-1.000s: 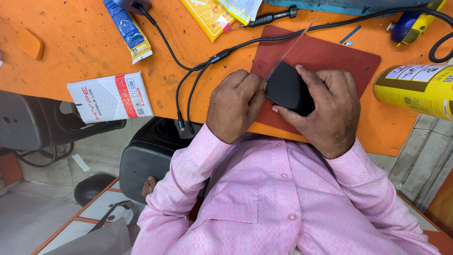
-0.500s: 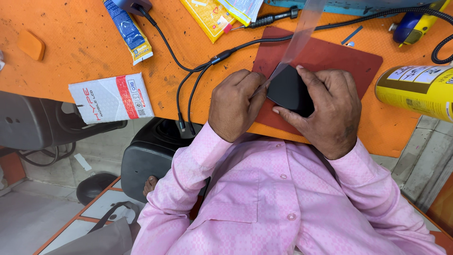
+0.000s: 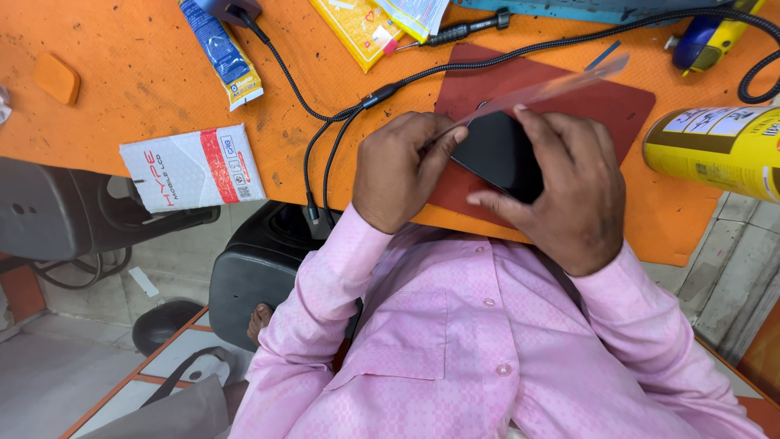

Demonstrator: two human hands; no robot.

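Note:
A black phone (image 3: 497, 152) lies screen-up on a dark red mat (image 3: 617, 107) on the orange table (image 3: 122, 89). My right hand (image 3: 561, 191) grips the phone's near edge and right side. My left hand (image 3: 404, 167) pinches the corner of a thin clear film (image 3: 543, 88), which lifts off the phone and slants up toward the far right. Both wrists wear pink shirt sleeves.
A yellow spray can (image 3: 715, 150) lies at the right. Black cables (image 3: 341, 114) cross the table toward the phone. A white and red box (image 3: 192, 167) sits at the table's near edge, a blue packet (image 3: 221, 50) and yellow packets (image 3: 357, 26) farther back.
The clear film has peeled further off the phone and now slants lower toward the right. My left hand has pulled its corner toward me; the right hand still holds the phone.

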